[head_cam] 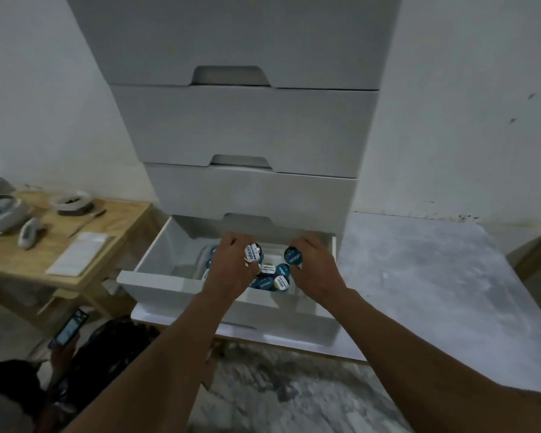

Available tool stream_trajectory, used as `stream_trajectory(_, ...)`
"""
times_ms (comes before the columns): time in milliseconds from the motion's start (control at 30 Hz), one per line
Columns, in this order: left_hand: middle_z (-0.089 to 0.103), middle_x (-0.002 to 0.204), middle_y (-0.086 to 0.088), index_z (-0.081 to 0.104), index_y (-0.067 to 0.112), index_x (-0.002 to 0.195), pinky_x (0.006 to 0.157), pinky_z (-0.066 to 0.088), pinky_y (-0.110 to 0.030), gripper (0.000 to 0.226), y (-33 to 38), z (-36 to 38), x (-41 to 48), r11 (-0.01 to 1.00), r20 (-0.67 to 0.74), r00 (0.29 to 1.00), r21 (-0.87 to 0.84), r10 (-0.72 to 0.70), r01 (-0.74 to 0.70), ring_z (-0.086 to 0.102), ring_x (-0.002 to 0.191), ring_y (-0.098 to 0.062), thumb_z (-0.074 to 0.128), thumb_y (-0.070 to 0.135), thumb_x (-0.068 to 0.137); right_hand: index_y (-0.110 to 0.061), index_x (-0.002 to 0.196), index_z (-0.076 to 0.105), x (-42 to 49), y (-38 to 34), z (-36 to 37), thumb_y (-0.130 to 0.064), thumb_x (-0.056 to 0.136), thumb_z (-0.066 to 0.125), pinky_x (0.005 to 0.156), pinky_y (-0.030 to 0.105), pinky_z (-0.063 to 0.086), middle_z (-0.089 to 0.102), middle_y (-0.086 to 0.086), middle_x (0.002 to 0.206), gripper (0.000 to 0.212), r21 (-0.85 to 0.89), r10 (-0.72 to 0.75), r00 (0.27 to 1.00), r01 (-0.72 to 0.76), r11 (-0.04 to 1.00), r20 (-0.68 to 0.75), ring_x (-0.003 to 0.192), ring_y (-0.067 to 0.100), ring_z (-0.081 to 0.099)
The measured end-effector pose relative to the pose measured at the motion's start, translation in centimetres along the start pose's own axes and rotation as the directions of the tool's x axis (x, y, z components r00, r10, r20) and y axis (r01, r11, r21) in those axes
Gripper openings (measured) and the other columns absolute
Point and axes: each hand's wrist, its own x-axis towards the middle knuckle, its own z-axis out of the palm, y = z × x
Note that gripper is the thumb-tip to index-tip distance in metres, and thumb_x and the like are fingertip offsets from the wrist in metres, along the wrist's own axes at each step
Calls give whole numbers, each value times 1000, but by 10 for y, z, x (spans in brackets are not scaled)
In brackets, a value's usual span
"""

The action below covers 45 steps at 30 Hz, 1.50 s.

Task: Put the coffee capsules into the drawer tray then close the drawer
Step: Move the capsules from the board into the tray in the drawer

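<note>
Head: left hand grips white capsule; right hand, blue capsule.

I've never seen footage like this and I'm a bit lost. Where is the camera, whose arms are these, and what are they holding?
There is no machine here. The single picture comes from a camera worn on a person's head, looking forward and down, so the two bare arms belong to the wearer. The left hand grips a white-lidded capsule of coffee, and the right hand grips a blue-lidded capsule. Both hands are over an open drawer of a tall white cabinet. More capsules already lie heaped inside the drawer. To the left stands a wooden table with a few blurred things on it. At the lower left, another person holds a phone.
</note>
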Motion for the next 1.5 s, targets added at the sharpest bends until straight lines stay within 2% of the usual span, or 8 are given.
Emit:
stream_trajectory(167,55,118,-6,59,16,120,81,31,-16,44,-16,10,18,999,75,997,33,6,-9,55,102,-19,71,17,78,-3,104,64,14,9,28,4,70,70,82,37,48,61,14,102,34,-50,14,999,-12,999,48,93,30,55)
stream_trajectory(333,58,116,-5,61,18,117,85,35,-19,37,-26,18,44,997,152,988,80,-26,14,55,103,-17,68,24,82,-7,113,62,36,24,49,-4,78,69,81,26,37,55,12,108,36,-59,75,985,-67,996,155,98,27,52)
stream_trajectory(467,63,111,-6,66,13,110,82,41,-23,33,-38,31,64,997,224,972,58,-63,52,59,96,-19,72,21,79,-8,117,60,54,37,63,-9,82,67,86,26,38,54,11,113,36,-58,115,969,-105,993,220,104,25,51)
stream_trajectory(667,64,102,-12,67,4,101,81,45,-29,26,-45,53,85,1000,286,958,11,-8,5,57,94,-24,70,11,77,-9,125,54,64,51,81,-11,83,66,101,32,39,52,10,124,43,-48,198,945,-193,980,260,116,24,46)
stream_trajectory(833,61,104,-10,66,8,105,76,43,-22,30,-57,72,101,998,314,948,-59,48,-31,58,89,-21,70,10,75,-9,128,53,70,54,93,-10,84,66,105,33,37,53,9,127,46,-65,264,940,-256,964,218,120,23,45)
stream_trajectory(1000,60,113,-12,63,7,115,90,45,-30,38,-63,84,112,991,335,936,-117,107,-72,57,100,-25,70,8,77,-8,122,58,76,59,100,-3,79,65,100,36,44,57,13,119,43,-99,270,943,-256,962,192,112,28,51)
stream_trajectory(1233,60,114,-11,63,11,117,89,49,-35,41,-70,97,117,990,364,922,-107,130,-97,58,101,-27,71,11,77,-6,113,63,81,61,107,0,74,66,95,38,46,61,15,112,39,-142,267,949,-245,959,166,105,32,54)
stream_trajectory(1500,57,115,-10,59,10,118,89,48,-32,40,-74,103,119,983,429,884,-71,186,-172,56,105,-25,69,17,79,-5,114,63,80,63,108,-2,74,66,93,36,44,61,16,112,40,-184,237,951,-201,962,200,104,31,54)
